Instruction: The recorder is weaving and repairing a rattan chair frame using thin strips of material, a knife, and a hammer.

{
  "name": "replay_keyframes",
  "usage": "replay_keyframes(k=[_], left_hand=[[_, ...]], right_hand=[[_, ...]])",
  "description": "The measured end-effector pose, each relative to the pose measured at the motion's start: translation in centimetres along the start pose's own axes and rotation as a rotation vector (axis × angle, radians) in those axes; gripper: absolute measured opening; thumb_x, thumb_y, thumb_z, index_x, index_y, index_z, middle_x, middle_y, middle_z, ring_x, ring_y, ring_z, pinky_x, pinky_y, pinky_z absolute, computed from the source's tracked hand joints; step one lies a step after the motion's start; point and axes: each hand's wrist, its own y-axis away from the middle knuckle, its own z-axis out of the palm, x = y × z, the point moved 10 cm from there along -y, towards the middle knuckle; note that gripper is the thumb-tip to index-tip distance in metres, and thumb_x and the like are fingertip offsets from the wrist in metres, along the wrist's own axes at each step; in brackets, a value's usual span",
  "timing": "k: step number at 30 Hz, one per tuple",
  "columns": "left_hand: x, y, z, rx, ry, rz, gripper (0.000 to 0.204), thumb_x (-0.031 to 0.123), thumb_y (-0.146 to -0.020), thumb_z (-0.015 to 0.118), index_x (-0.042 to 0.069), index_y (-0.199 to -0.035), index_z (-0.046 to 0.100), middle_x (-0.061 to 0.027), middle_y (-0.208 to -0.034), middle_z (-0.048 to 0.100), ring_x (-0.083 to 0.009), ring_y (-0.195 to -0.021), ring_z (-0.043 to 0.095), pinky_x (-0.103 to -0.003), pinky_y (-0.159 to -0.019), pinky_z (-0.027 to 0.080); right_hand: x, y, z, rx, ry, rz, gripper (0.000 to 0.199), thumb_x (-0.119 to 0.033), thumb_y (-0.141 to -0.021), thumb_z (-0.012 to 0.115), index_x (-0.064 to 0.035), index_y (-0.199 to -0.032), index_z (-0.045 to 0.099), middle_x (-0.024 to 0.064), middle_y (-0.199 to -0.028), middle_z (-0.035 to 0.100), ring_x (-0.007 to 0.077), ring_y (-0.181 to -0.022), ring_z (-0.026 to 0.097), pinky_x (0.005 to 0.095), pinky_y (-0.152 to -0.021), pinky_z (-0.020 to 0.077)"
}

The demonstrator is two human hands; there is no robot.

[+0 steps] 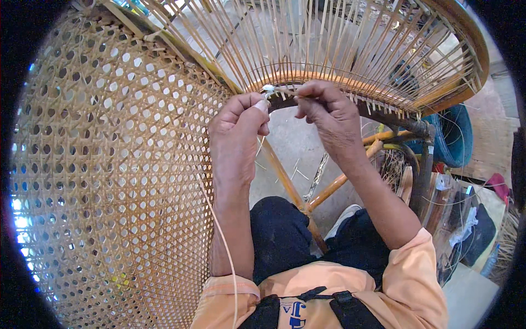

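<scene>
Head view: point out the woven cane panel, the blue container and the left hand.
Woven cane panel point(118, 145): head view, middle of its latticed face.
Blue container point(460, 136): head view, on its side wall.
Left hand point(239, 122): head view, middle of the hand, below the thumb.

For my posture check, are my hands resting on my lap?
No, the left hand and right hand are up by the curved rattan frame.

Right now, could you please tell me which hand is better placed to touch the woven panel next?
Probably the left hand: it is nearer the woven panel than the right hand. It does seem to pinch a white piece, so it may need to let go first.
</scene>
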Motion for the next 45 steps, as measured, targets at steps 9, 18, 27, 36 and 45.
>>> replay_keyframes(k=[9, 18, 27, 36, 45], left_hand=[[0.2, -0.4, -1.0, -0.015, 0.054, 0.021, 0.011, 0.004, -0.08, 0.059, 0.0, -0.09, 0.063, -0.0009, -0.07, 0.059, -0.0069, -0.059, 0.051, -0.019, -0.057, 0.042], [2.6, 0.6, 1.0, 0.039, -0.443, 0.224, 0.025, 0.01, -0.084, 0.056, -0.005, -0.104, 0.057, -0.0113, -0.093, 0.06, -0.0191, -0.084, 0.059, -0.027, -0.07, 0.048], [9.8, 4.9, 0.1, 0.49, -1.138, 1.094, 0.028, 0.021, -0.095, 0.048, 0.002, -0.112, 0.06, -0.0138, -0.112, 0.06, -0.0233, -0.096, 0.06, -0.032, -0.079, 0.05], [6.8, 3.3, 0.1, 0.427, -0.687, 0.776, 0.03, 0.025, -0.096, 0.046, 0.001, -0.11, 0.058, -0.0166, -0.104, 0.062, -0.0251, -0.097, 0.06, -0.034, -0.081, 0.052], [4.2, 4.0, -1.4, 0.482, -0.755, 0.512, 0.026, 0.021, -0.095, 0.047, 0.0, -0.106, 0.056, -0.0111, -0.097, 0.059, -0.0217, -0.092, 0.059, -0.031, -0.077, 0.049]], right_hand=[[0.7, 0.7, 1.1, 0.013, -0.142, -0.018, 0.012, -0.003, -0.084, 0.061, -0.0038, -0.096, 0.06, 0.0004, -0.082, 0.06, 0.0076, -0.071, 0.057, 0.0211, -0.065, 0.0461], [-3.0, 3.4, -4.7, 0.008, 0.06, 0.054, 0.012, 0.0, -0.087, 0.057, -0.0026, -0.099, 0.058, 0.0029, -0.085, 0.059, 0.0097, -0.075, 0.059, 0.0233, -0.069, 0.0476], [-8.0, 18.8, -27.4, 0.657, 0.355, -0.069, 0.014, -0.009, -0.089, 0.057, -0.0014, -0.1, 0.058, 0.0025, -0.087, 0.059, 0.0095, -0.078, 0.057, 0.0236, -0.072, 0.0465], [-4.8, 29.9, -40.9, 0.956, 1.347, 0.187, 0.02, -0.017, -0.087, 0.057, -0.0065, -0.103, 0.058, 0.0113, -0.091, 0.062, 0.025, -0.082, 0.06, 0.0354, -0.075, 0.0473], [-3.9, 21.7, -38.6, 0.609, 1.575, 0.386, 0.031, -0.026, -0.083, 0.051, -0.001, -0.096, 0.063, 0.0213, -0.097, 0.061, 0.0376, -0.095, 0.056, 0.0437, -0.085, 0.0431]])
